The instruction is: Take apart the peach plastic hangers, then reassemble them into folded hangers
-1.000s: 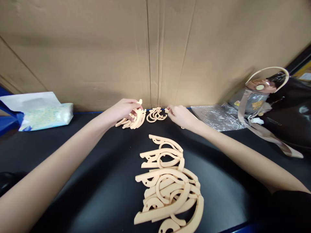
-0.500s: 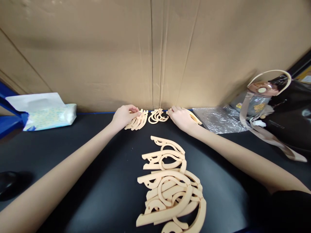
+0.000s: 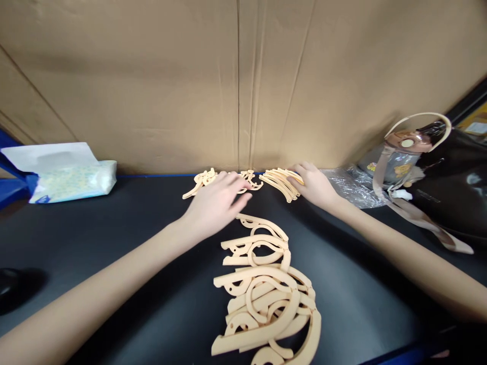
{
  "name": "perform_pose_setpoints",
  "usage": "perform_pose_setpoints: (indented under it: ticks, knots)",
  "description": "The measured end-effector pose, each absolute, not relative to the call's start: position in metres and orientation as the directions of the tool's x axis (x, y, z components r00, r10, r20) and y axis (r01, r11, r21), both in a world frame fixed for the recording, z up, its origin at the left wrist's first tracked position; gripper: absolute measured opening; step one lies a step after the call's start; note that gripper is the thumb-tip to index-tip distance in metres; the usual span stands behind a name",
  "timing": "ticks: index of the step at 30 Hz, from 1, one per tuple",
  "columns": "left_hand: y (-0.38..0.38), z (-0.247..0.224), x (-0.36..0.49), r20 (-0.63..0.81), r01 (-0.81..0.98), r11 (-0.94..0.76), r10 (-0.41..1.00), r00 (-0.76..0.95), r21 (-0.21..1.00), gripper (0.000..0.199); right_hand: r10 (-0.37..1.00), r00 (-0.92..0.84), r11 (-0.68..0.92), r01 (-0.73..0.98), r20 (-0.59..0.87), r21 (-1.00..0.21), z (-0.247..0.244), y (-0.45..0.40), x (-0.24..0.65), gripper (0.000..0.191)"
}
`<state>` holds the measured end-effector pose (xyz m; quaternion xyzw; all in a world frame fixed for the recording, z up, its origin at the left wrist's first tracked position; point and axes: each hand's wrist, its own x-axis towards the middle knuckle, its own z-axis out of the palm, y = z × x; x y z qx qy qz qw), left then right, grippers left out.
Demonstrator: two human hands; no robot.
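My left hand (image 3: 217, 200) is above the table, fingers stretched out and holding nothing. It partly covers small beige hooks (image 3: 255, 184) at the table's back edge and a left pile of beige hanger arms (image 3: 205, 176). My right hand (image 3: 314, 185) is at the right end of another pile of slim curved hanger arms (image 3: 280, 183), thumb and fingers closed around the end of a piece. Nearer to me, several beige folding hangers (image 3: 266, 294) lie overlapping in a column, their hooks and arms joined.
A cardboard wall (image 3: 171, 91) stands behind the black table (image 3: 152, 314). At the left lies a pack of tissues (image 3: 76, 177). On the right are clear plastic bags (image 3: 344, 187), a strapped bottle (image 3: 403, 152) and a black bag (image 3: 456, 187). A dark rounded object (image 3: 9, 284) sits at the left edge.
My left hand has left the left pile and moved right and nearer, opening its fingers. My right hand has shifted right, uncovering the right pile of arms. The column of hangers stays put.
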<state>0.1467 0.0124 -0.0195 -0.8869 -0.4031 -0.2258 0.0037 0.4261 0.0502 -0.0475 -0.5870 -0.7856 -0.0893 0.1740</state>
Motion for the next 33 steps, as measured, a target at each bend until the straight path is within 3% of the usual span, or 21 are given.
perform_pose_setpoints:
  ticks: [4, 10, 15, 20, 24, 28, 33]
  knots:
    - [0.019, -0.037, 0.177, 0.320, 0.589, -0.806, 0.572, 0.755, 0.050, 0.036, 0.920, -0.220, 0.294, 0.935, 0.325, -0.198, -0.060, 0.051, 0.442, 0.028]
    - [0.040, -0.056, 0.218, 0.284, 0.582, -0.811, 0.544, 0.789, -0.063, 0.042, 0.933, -0.221, 0.313, 0.887, 0.284, -0.339, -0.063, 0.048, 0.440, 0.027]
    - [0.047, -0.056, 0.217, 0.266, 0.606, -0.793, 0.573, 0.776, -0.059, 0.043, 0.932, -0.205, 0.325, 0.837, 0.299, -0.441, -0.066, 0.043, 0.440, 0.033]
    - [0.045, -0.051, 0.207, 0.246, 0.636, -0.772, 0.621, 0.744, 0.023, 0.044, 0.928, -0.150, 0.314, 0.805, 0.340, -0.503, -0.071, 0.047, 0.443, 0.037]
    - [0.036, -0.034, 0.193, 0.244, 0.627, -0.771, 0.633, 0.735, 0.113, 0.044, 0.897, -0.173, 0.373, 0.788, 0.406, -0.490, -0.060, 0.035, 0.438, 0.036]
    - [0.019, -0.015, 0.166, 0.232, 0.634, -0.750, 0.661, 0.713, 0.187, 0.039, 0.836, -0.303, 0.501, 0.762, 0.457, -0.411, -0.042, 0.004, 0.419, 0.025]
    - [0.002, -0.014, 0.141, 0.102, 0.656, -0.726, 0.683, 0.724, 0.206, 0.027, 0.797, -0.506, 0.594, 0.755, 0.330, -0.277, -0.042, -0.033, 0.386, 0.027]
